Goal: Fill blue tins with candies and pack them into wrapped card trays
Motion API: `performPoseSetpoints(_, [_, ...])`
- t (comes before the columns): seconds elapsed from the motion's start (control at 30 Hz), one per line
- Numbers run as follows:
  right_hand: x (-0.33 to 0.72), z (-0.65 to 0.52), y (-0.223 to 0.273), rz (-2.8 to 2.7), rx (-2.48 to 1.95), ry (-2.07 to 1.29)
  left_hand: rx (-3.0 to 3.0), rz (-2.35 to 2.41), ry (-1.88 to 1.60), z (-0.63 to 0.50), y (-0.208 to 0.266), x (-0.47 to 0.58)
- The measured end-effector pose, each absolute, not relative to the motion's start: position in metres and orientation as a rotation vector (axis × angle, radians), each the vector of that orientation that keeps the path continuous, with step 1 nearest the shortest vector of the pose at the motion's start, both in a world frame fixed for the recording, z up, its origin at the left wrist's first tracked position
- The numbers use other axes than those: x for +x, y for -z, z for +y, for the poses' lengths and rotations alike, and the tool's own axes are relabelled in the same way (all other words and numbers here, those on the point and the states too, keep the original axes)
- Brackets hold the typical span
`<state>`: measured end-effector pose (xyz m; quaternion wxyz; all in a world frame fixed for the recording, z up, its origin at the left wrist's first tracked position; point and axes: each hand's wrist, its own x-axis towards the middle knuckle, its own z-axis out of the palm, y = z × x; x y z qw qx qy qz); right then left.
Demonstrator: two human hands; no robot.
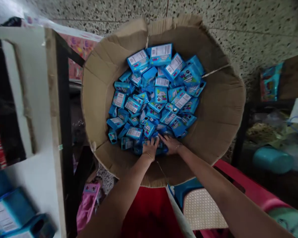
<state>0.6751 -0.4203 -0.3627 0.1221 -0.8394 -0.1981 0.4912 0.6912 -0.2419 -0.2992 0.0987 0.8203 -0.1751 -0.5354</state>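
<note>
Both my hands reach into a big round cardboard drum (221,112), near its close wall. A heap of small blue printed cartons (161,94) lies inside at all angles, several with white label panels up. My left hand (150,147) rests on the nearest cartons with its fingers stretched out. Beside it, my right hand (171,144) touches the cartons with its thumb and fingers apart, the fingertips partly lost among them. I see no carton gripped in either hand.
At left stands a white-topped table (43,109) with larger blue boxes (12,211) at its near corner. A red plastic chair (240,185) is close on the right, by a teal container (273,159). Speckled floor (238,29) lies beyond the drum.
</note>
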Motion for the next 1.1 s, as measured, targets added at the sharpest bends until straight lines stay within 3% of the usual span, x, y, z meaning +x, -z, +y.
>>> performPoseSetpoints(0.2, [0.682,-0.421,0.369,-0.624,-2.359,-1.436,2.36,-0.451,1.521,-0.232,0.333,0.684])
performPoseSetpoints(0.47, [0.684,-0.397,0.36,-0.66,-2.349,-1.427,2.362,-0.366,1.474,-0.212,0.303,0.699])
performPoseSetpoints(0.63, [0.685,-0.399,0.346,-0.259,-2.366,-1.295,2.371,-0.04,1.146,-0.178,0.227,0.694])
performPoseSetpoints(0.8, [0.679,-0.406,0.312,-0.263,-2.392,-1.132,1.844,0.455,0.537,-0.116,0.108,0.659])
performPoseSetpoints(0.9, [0.667,-0.406,0.293,0.191,-2.224,-1.017,1.533,0.749,0.294,-0.07,0.045,0.616])
performPoseSetpoints(1.0, [0.655,-0.394,0.25,0.547,-2.03,-0.968,1.374,1.115,-0.095,-0.013,0.001,0.569])
performPoseSetpoints(1.1, [0.64,-0.351,0.176,0.528,-1.859,-0.905,1.299,1.321,-0.463,0.049,-0.025,0.536])
